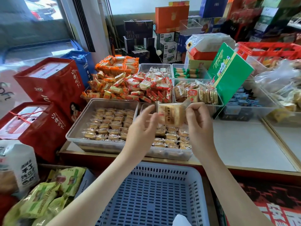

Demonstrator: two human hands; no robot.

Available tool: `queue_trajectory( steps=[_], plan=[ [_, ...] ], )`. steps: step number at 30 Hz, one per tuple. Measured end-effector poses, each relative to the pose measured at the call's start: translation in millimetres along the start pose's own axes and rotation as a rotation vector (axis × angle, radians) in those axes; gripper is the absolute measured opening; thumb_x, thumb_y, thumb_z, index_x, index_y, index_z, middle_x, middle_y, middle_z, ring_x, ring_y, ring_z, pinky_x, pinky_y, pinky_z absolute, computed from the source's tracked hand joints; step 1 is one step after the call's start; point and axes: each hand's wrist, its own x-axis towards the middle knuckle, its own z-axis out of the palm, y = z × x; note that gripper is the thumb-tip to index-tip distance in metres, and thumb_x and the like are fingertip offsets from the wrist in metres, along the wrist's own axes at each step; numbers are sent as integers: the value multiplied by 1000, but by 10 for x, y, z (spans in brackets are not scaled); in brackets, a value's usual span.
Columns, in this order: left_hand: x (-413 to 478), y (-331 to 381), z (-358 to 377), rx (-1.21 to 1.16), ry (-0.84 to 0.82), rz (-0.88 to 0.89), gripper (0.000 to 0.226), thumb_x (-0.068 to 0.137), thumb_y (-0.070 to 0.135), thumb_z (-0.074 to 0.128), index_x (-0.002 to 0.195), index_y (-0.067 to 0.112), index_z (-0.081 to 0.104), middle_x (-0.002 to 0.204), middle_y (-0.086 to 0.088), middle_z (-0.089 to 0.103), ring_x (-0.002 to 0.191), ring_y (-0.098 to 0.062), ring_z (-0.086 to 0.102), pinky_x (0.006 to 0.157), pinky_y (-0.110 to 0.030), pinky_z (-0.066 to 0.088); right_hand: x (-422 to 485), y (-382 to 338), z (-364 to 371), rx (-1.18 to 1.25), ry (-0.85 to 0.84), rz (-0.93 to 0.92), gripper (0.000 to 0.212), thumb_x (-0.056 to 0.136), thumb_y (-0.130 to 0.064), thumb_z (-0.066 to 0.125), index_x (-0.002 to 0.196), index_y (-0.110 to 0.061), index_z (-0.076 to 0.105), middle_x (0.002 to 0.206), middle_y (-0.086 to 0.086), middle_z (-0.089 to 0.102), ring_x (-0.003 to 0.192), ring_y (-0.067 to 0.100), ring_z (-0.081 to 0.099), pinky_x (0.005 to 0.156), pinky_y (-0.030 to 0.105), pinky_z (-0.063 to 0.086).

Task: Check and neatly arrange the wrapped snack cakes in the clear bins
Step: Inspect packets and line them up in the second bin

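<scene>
Both bare forearms reach forward, the hands raised side by side. The right hand [198, 121] is curled, its thumb and forefinger pinching the right edge of a wrapped cake [170, 114]. The left hand [143, 126] is blurred, with fingers loosely spread at the cake's left edge; contact is unclear.

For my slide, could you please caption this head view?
Wrapped cake pinched between left hand and right hand above the clear bins.

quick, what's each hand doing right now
left hand: at the left edge of the wrapped snack cake, blurred, so the grip cannot be told
right hand: pinching the wrapper at its right edge
</scene>
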Motion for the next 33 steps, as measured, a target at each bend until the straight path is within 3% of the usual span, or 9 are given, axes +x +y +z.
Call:
queue_trajectory(
  steps=[3,5,7,9,12,15,19,24,33],
  plan=[
    [-49,38,109,-275,-206,-84,53,87,55,56,133,29,54,117,1,69,113,-19,62,99,-38,49,-63,-10,160,-119,-131,-98,19,96,-12,51,86,-28,52,81,-2,58,71,8,59,63,25,53],
    [-43,40,99,-433,-187,-126,55,79,56,64,125,25,59,115,-8,69,108,-25,64,98,-43,50,-123,-10,216,-112,-273,-142,12,89,-16,49,88,-25,56,81,-2,59,77,20,61,68,38,55],
    [-31,24,57,-496,-140,-134,46,82,50,71,118,23,62,109,-12,69,102,-30,64,93,-43,50,-140,-14,194,-105,-363,-156,18,81,-16,45,89,-22,60,82,-3,60,77,19,59,70,34,53],
    [-24,-26,25,-531,-118,-166,54,81,39,69,126,15,54,114,-15,69,106,-31,66,94,-43,53,-121,-23,143,-56,-398,-105,24,82,-6,45,91,-16,65,86,0,64,81,19,62,75,33,55],
    [-15,-102,-23,-571,-94,-197,55,82,29,64,130,7,48,112,-19,69,95,-29,71,85,-36,58,-97,-42,82,23,-269,-59,27,89,8,47,94,-11,65,90,0,66,89,13,64,79,25,53],
    [9,-144,-100,-689,-122,-239,37,88,21,57,123,10,49,110,-19,70,88,-29,72,78,-35,60,-35,-5,63,51,-96,111,21,95,-1,51,108,-14,62,100,0,64,88,-1,62,72,13,50],
    [38,-175,-206,-739,-214,-232,41,81,23,58,120,13,51,111,-18,70,89,-32,71,80,-40,60,50,84,51,185,-208,395,18,95,-15,55,110,-17,66,102,3,72,97,18,67,78,27,55],
    [89,-240,-268,-697,-214,-238,45,79,20,62,123,17,53,118,-15,67,108,-32,66,87,-40,58,52,72,133,212,-132,421,17,93,-6,57,95,-17,69,88,1,75,79,14,68,67,26,56],
    [123,-348,-293,-635,-143,-254,24,94,6,54,116,17,56,114,-11,68,106,-28,68,85,-38,59,115,180,261,187,-44,483,17,91,4,57,85,-11,63,72,5,65,60,14,55,54,23,50]
  ],
)
